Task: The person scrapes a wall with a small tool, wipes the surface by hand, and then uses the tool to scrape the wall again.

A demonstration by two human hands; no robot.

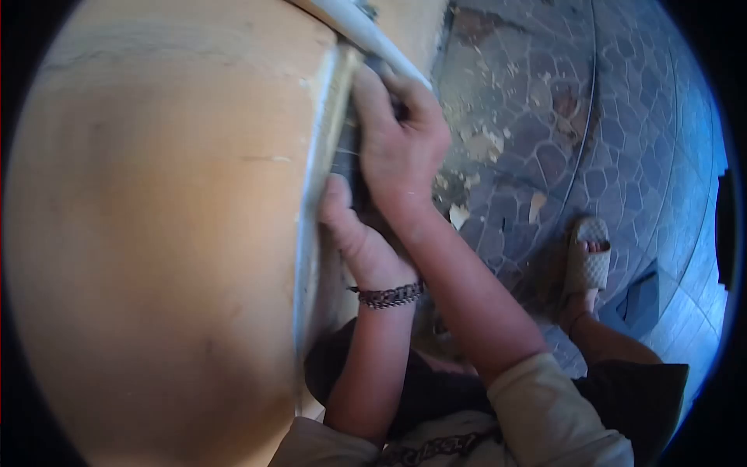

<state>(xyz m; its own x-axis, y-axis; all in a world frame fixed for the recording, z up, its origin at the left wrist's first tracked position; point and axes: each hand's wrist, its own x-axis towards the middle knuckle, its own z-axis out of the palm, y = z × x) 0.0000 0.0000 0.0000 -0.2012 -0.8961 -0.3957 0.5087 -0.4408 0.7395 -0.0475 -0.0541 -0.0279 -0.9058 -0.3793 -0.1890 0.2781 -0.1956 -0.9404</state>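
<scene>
An orange wall fills the left; a pale pipe slants across the far end, just beyond the right hand. Flakes litter the patterned floor to the right. The right hand's fingers curl narrowly beside the wall's pale edge; the left hand, nearer, lies along it, thumb extended. Whether either grips anything, I cannot tell.

Two grips, two sleeves and one sandal show.
</scene>
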